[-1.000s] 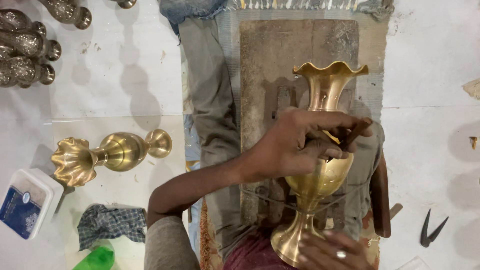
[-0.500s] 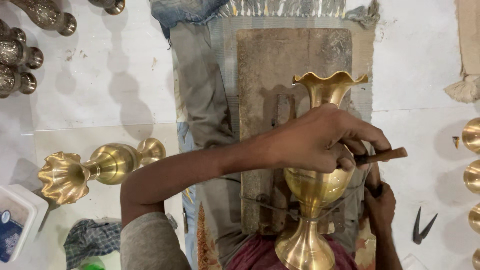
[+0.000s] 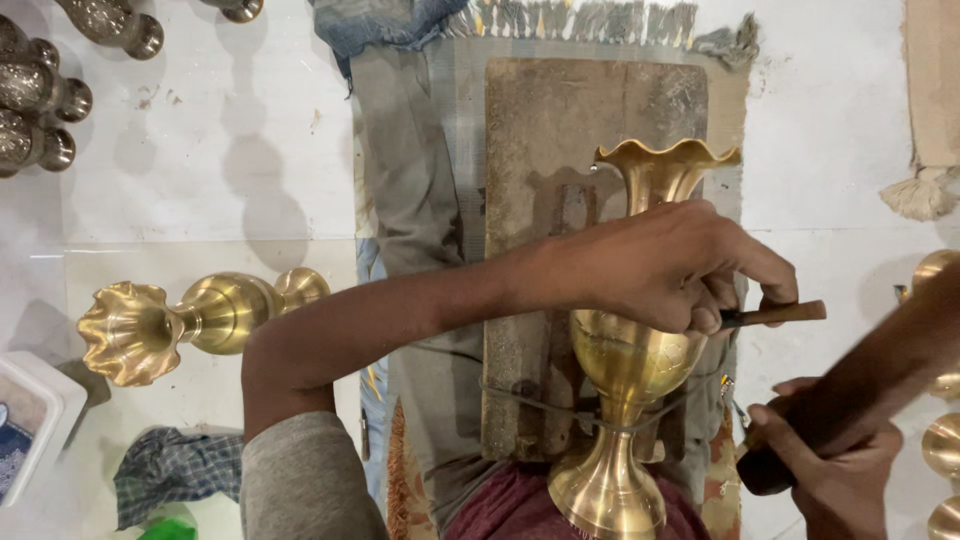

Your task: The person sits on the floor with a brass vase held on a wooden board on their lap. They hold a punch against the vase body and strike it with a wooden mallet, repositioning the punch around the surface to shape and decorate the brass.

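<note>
Right hand (image 3: 835,475) has risen clamping a dark mallet (image 3: 850,395); left hand (image 3: 675,265) pinches a chisel (image 3: 775,314) on the fluted brass vase (image 3: 630,350), mouth toward the board's (image 3: 540,150) far edge

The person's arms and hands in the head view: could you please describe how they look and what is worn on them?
The left hand is bare, with no ring or glove showing. Its forearm is uncovered up to the elbow, where a grey sleeve begins. The right hand is also bare and gloveless; its forearm shows no sleeve in this view. No watch or bracelet is visible on either wrist.
</note>
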